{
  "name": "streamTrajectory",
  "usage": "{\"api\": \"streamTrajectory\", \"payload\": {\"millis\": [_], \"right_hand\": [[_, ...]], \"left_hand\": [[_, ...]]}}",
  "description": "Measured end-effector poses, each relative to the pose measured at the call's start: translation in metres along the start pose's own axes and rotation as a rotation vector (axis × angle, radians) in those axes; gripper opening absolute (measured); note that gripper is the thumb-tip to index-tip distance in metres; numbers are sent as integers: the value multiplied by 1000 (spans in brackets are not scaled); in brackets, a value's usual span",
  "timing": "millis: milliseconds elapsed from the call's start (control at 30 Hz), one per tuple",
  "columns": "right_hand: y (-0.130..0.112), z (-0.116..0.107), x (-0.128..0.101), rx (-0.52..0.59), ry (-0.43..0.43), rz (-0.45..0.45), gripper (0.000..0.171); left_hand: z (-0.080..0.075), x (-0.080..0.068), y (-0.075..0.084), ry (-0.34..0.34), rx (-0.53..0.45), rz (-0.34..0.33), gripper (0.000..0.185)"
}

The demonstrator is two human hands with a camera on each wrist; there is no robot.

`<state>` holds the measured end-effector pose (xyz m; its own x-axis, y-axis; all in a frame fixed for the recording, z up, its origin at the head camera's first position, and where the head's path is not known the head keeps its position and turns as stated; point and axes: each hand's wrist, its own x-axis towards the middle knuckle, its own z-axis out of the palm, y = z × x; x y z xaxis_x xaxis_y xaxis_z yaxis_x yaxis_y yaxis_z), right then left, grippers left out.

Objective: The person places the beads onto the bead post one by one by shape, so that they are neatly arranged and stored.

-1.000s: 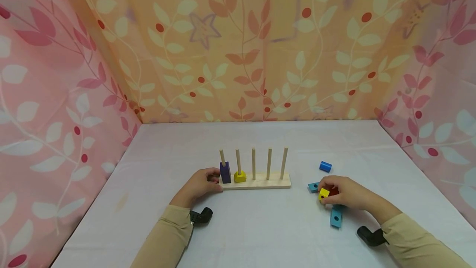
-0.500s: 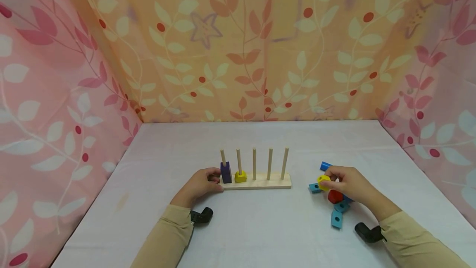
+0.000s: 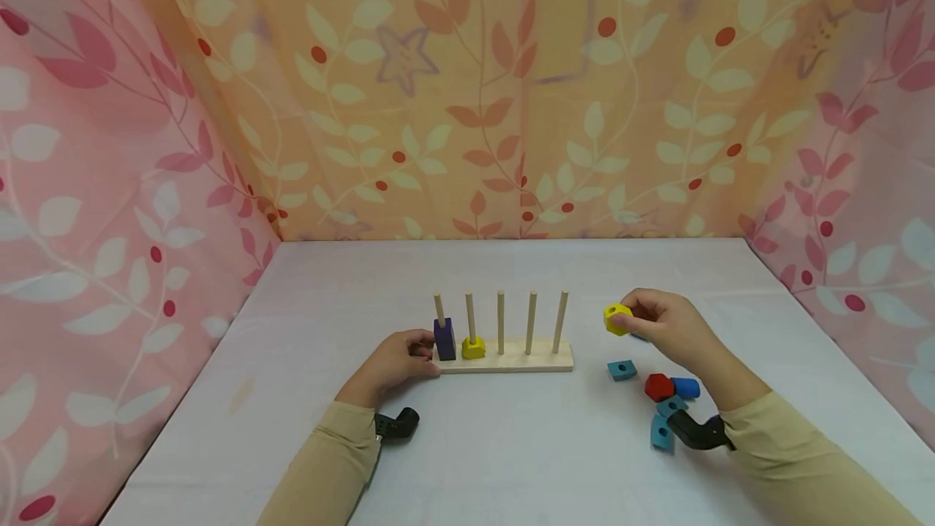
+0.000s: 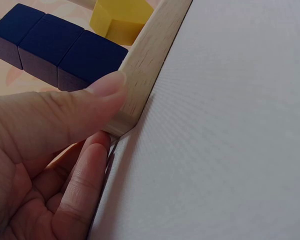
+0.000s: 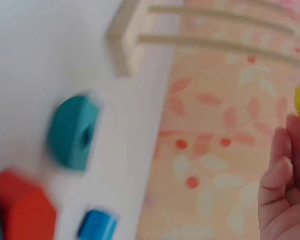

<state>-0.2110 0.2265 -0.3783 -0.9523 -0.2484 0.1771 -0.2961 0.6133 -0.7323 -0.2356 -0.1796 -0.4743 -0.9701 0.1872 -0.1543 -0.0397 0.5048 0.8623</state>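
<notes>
My left hand (image 3: 390,362) grips the left end of a wooden peg board (image 3: 514,361), its thumb pressed along the edge in the left wrist view. Stacked on the leftmost of its several upright pegs are three dark purple square blocks (image 4: 52,45). One yellow block (image 3: 473,349) sits at the bottom of the second peg; the other pegs are bare. Off the board's right end, my right hand (image 3: 670,329) pinches a yellow hexagonal block (image 3: 617,319) with a hole through it, raised over the table. Only a sliver of that block shows in the right wrist view.
Below my right hand lie a red hexagonal block (image 3: 659,386), a blue cylinder (image 3: 687,388) and teal blocks (image 3: 622,370) with holes. Another blue cylinder (image 3: 639,337) is mostly hidden behind that hand. A patterned curtain (image 3: 482,104) closes off the table's back and sides.
My right hand has lifted the yellow hexagonal block from the loose pile and carried it away from me and slightly left. My left hand has stayed at the peg board's end.
</notes>
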Motion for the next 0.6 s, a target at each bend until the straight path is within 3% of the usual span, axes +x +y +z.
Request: {"api": "streamTrajectory", "payload": {"millis": [100,300,600], "right_hand": [[-13,3,6,70,42,1,29],[-36,13,20,184,84,-87,27],[-69,33,37,331,25,-174,25]], "left_hand": [[0,0,1,1,9,-1,49],[-1,0,1,-3,8,6,49],[-1,-1,0,-4,-4,-3,50]]}}
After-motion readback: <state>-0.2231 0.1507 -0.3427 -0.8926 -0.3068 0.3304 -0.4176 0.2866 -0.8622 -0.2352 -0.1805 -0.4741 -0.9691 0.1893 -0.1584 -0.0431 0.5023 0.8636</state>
